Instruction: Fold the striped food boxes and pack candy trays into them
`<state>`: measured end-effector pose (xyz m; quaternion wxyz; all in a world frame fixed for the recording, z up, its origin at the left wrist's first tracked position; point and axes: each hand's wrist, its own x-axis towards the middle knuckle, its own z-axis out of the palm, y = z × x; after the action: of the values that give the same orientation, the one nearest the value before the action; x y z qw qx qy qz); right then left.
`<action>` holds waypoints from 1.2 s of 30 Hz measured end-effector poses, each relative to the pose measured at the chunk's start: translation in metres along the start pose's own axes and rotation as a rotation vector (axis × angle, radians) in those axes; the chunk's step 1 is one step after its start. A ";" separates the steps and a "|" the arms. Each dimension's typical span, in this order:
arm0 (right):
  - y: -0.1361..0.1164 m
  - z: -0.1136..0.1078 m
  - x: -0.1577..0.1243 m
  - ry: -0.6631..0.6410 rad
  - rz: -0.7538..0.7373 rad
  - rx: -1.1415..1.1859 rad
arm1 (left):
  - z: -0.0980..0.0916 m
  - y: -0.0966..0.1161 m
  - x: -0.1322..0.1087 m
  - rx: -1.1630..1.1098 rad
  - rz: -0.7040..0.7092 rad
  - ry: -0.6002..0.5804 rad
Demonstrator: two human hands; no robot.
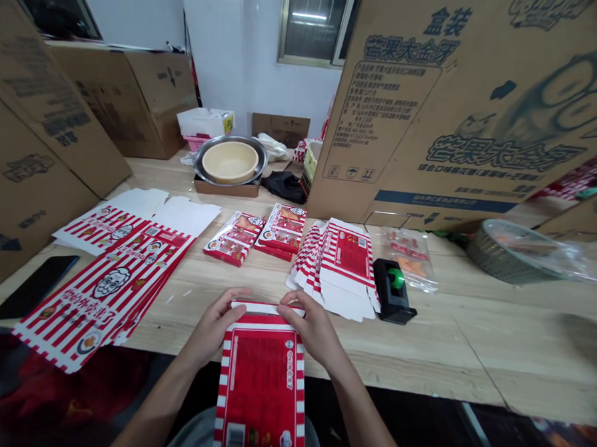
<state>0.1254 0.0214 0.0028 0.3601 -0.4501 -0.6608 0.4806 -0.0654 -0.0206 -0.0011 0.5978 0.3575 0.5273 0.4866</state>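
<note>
A red-and-white striped paper box (263, 382) rests upright over my lap at the table's front edge, its printed red panel facing me. My left hand (216, 327) grips its top left corner, thumb on the white flap. At the top right corner, my right hand (314, 328) pinches the same edge between thumb and fingers. Whether the box holds anything is hidden. Just beyond my right hand lies a pile of flat striped cartons (347, 253), with a black tape dispenser (397, 302) beside it. Filled striped boxes (237, 238) with clear windows lie farther back.
Larger striped flat sheets (115, 287) and a dark phone (35, 288) lie at left. A clear bag (414, 259) and a grey-green basket (507, 254) sit at right. Behind stand a cream basin (230, 162) and a big cardboard box (388, 121). More cartons (37, 150) border the left.
</note>
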 end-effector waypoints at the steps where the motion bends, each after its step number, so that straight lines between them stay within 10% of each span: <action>1: -0.002 -0.001 0.001 -0.005 -0.017 -0.009 | 0.000 0.000 0.000 -0.048 -0.036 -0.029; 22: -0.004 -0.022 -0.007 -0.185 0.280 0.499 | 0.015 -0.010 -0.002 0.201 0.143 -0.108; 29: -0.002 -0.026 -0.027 -0.284 0.084 0.404 | 0.019 -0.018 -0.001 0.235 0.116 -0.040; 33: 0.013 -0.028 -0.037 -0.127 -0.003 0.291 | 0.026 -0.020 0.003 0.239 0.006 -0.009; 36: 0.038 -0.064 -0.030 0.344 -0.009 0.070 | 0.018 -0.014 0.011 0.132 0.018 0.105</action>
<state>0.2031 0.0179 -0.0175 0.4855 -0.5100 -0.5742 0.4178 -0.0449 -0.0118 -0.0141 0.5400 0.3749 0.5858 0.4741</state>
